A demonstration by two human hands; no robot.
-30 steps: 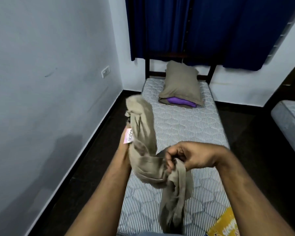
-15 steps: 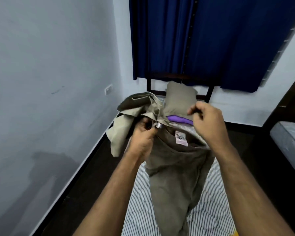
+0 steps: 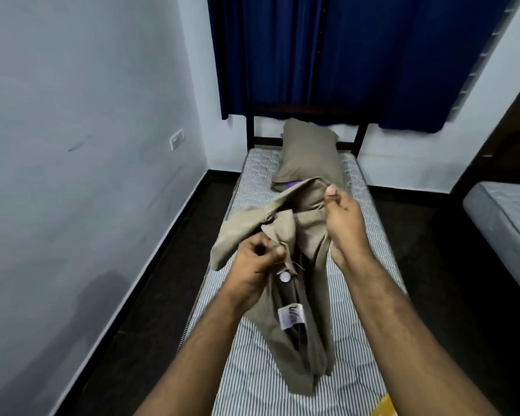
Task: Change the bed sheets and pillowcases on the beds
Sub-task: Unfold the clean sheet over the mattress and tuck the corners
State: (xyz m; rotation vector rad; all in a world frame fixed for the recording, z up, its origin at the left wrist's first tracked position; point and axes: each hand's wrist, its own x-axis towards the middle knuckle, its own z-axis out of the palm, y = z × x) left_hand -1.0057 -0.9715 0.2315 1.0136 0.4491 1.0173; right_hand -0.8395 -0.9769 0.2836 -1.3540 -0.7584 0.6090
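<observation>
Head view: two hands hold a tan pillowcase (image 3: 305,334) up over a striped mattress (image 3: 252,382).

The left hand (image 3: 257,267) pinches a bunched edge of the cloth just above a small white button (image 3: 284,277). The right hand (image 3: 347,219) pinches another edge between thumb and fingertips (image 3: 330,191), higher and farther away. The rest of the cloth hangs below both hands, and a white label (image 3: 290,316) shows under the left fingers. A tan pillow (image 3: 308,154) lies past the right fingertips, by the blue curtain (image 3: 342,55).
</observation>
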